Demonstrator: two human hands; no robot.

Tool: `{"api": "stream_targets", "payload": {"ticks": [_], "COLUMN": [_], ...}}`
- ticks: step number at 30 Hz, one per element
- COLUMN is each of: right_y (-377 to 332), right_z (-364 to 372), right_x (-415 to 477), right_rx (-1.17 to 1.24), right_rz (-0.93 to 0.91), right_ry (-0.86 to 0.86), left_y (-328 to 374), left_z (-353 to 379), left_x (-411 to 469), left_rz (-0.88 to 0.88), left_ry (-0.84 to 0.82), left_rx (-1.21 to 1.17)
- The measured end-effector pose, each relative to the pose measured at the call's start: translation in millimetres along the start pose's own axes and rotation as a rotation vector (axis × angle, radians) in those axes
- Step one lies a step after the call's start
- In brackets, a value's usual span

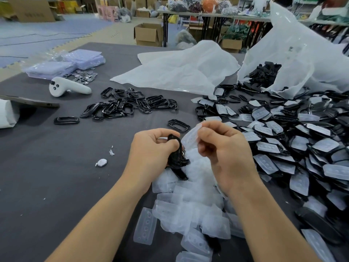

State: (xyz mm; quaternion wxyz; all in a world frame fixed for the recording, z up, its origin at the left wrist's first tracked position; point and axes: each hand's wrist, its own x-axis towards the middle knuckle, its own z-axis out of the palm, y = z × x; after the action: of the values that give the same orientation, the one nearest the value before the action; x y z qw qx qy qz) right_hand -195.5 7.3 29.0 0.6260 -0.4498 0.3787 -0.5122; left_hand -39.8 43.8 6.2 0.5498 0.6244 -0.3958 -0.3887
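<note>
My left hand [151,148] grips a black plastic shell [176,156] above the grey table [56,176]. My right hand [224,148] pinches a translucent rubber button pad [191,138] right beside the shell. Below both hands lies a heap of several loose translucent pads [188,208]. A big pile of black shells with pads fitted [302,144] fills the table's right side. Further back left sits a group of bare black frames [128,104].
A torn white plastic bag [292,59] with black parts stands at the back right, and a flat white bag [179,70] beside it. A white controller [66,87], silver discs [85,76], clear packets [71,63] and a tablet [32,102] lie at the left. One silver disc [102,162] lies near my left hand.
</note>
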Motion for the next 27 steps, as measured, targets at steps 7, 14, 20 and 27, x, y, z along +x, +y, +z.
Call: {"api": "stream_targets", "payload": {"ticks": [7,14,20,27], "right_y": [10.8,14.8,17.4,21.0], "right_z": [8.8,9.5,9.3,9.8], "right_x": [-5.9,-6.7,-7.8,-7.5], "right_rx": [-0.497,-0.688,-0.785,-0.812], "right_rz": [-0.177,-0.316,-0.394,-0.453], "right_ry": [-0.024,0.037,0.085,0.138], "left_y": [4.7,7.6,7.5,7.3], "left_z": [0.8,-1.7,-1.3,-2.9], "left_x": [-6.7,-4.3,-3.5,-1.6], "left_rz": [0.047,-0.130,-0.176,-0.143], "left_ry": [-0.138,-0.222,-0.255,-0.297], "left_rx": [-0.030,-0.218,-0.302,-0.309]}}
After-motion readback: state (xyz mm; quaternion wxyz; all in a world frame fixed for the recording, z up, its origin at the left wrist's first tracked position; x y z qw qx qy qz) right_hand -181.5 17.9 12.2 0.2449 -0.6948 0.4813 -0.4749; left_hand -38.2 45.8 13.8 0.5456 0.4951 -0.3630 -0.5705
